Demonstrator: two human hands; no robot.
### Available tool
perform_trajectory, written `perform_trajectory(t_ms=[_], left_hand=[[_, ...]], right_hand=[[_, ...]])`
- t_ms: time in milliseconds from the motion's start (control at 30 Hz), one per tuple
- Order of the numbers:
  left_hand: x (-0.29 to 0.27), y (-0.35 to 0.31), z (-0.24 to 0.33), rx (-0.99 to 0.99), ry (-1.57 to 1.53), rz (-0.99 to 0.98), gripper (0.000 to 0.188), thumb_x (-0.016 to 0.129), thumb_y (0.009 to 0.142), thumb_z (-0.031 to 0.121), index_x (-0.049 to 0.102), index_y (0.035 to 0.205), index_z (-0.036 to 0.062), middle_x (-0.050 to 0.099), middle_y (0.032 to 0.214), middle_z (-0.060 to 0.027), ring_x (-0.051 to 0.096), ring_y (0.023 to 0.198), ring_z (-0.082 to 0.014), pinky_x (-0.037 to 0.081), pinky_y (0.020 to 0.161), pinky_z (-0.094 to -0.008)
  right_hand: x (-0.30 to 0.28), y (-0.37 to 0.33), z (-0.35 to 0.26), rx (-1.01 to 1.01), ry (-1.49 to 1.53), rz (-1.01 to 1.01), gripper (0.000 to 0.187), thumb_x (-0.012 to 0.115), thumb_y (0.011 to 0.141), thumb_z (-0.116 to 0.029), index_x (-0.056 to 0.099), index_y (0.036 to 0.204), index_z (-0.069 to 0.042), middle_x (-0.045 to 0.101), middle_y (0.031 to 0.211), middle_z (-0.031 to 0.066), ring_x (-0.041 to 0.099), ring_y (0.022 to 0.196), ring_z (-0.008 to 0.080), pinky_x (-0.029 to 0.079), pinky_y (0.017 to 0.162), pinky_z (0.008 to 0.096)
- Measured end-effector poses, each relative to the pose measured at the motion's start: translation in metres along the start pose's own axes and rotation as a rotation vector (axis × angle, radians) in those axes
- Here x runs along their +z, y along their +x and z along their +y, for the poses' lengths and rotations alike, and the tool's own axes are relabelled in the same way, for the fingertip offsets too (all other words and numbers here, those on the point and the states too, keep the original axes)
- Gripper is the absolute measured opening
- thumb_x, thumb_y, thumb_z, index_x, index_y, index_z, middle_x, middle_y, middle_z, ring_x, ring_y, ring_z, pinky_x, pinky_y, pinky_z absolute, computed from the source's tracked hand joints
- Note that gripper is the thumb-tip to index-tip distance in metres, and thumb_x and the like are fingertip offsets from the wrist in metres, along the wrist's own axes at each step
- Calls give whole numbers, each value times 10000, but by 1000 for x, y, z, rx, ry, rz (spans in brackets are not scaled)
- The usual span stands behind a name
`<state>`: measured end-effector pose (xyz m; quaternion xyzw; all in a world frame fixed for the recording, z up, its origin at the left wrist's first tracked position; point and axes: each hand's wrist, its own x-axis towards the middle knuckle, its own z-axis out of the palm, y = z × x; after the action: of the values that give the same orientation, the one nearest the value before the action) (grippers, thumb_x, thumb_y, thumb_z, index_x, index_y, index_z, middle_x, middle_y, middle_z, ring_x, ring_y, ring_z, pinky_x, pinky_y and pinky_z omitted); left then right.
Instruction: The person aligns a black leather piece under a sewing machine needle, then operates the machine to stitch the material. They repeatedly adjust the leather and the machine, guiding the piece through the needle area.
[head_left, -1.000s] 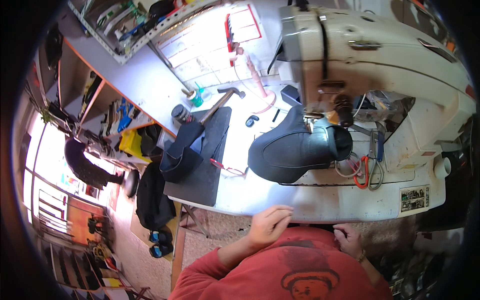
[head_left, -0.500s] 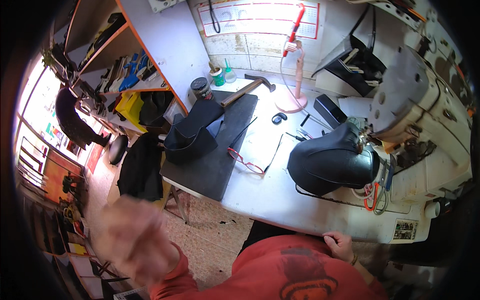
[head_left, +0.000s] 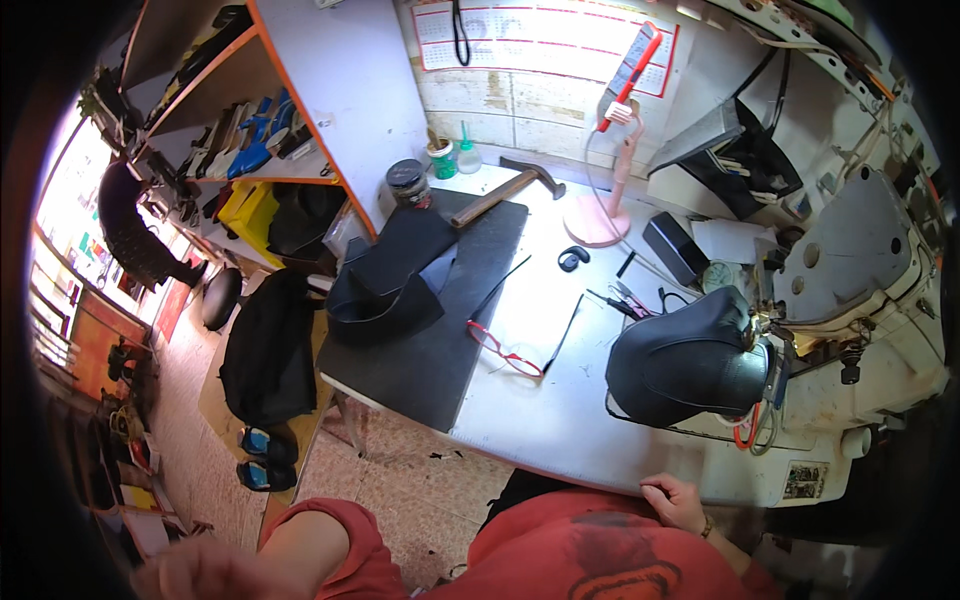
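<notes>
My left hand (head_left: pixel 210 568) is at the lower left, away from the table, smeared by motion; its fingers cannot be made out. By the table's front edge is my right hand (head_left: pixel 676 502), its fingers curled in; what they hold, if anything, is hidden. Beyond it, a rounded black leather piece (head_left: pixel 680 360) sits at the sewing machine (head_left: pixel 850 270). Red-framed glasses (head_left: pixel 508 358) lie unfolded on the white table (head_left: pixel 560 440). Left of them, a folded black leather piece (head_left: pixel 385 290) rests on a dark mat (head_left: pixel 410 380).
A hammer (head_left: pixel 500 198) lies at the mat's far end, near a dark jar (head_left: pixel 408 185). A pink stand (head_left: pixel 597 222) holds a red-edged phone (head_left: pixel 628 80). Orange-handled scissors (head_left: pixel 745 430) lie by the machine. Black cloth (head_left: pixel 268 350) covers a low bench. A person (head_left: pixel 135 230) is at far left.
My left hand has moved down toward the lower left, uncovering blue-and-black footwear on the bench. My right hand stays by the table edge. The view has shifted slightly.
</notes>
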<state>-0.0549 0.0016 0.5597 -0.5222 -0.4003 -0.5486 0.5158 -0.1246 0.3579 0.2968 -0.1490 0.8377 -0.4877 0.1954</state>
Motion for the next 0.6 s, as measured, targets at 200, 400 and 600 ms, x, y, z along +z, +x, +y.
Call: perform_trajectory(t_ms=[200, 400, 600], left_hand=[[-51, -75, -43, -844, 981, -36, 115, 571, 818, 60, 566, 725, -7, 628, 862, -114, 550, 744, -193, 436, 692, -283], [-107, -162, -115, -1438, 1004, -387, 180, 648, 829, 100, 600, 964, -9, 556, 845, -73, 523, 735, -152, 436, 692, -262], [-56, -167, -156, -1440, 738, -443, 186, 651, 827, 92, 588, 975, 0, 603, 953, -86, 563, 820, -189, 450, 731, -287]], right_hand=[[-8, 7, 0, 25, 18, -14, 174, 630, 881, -172, 678, 956, -23, 685, 810, 108, 649, 705, 153, 499, 648, 268], [-19, 6, -4, 38, 53, 34, 184, 628, 885, -182, 675, 970, -25, 682, 791, 109, 644, 680, 151, 498, 626, 280], [-47, 0, -5, 17, 6, 229, 167, 629, 879, -159, 670, 954, -16, 673, 761, 109, 638, 660, 155, 492, 607, 287]])
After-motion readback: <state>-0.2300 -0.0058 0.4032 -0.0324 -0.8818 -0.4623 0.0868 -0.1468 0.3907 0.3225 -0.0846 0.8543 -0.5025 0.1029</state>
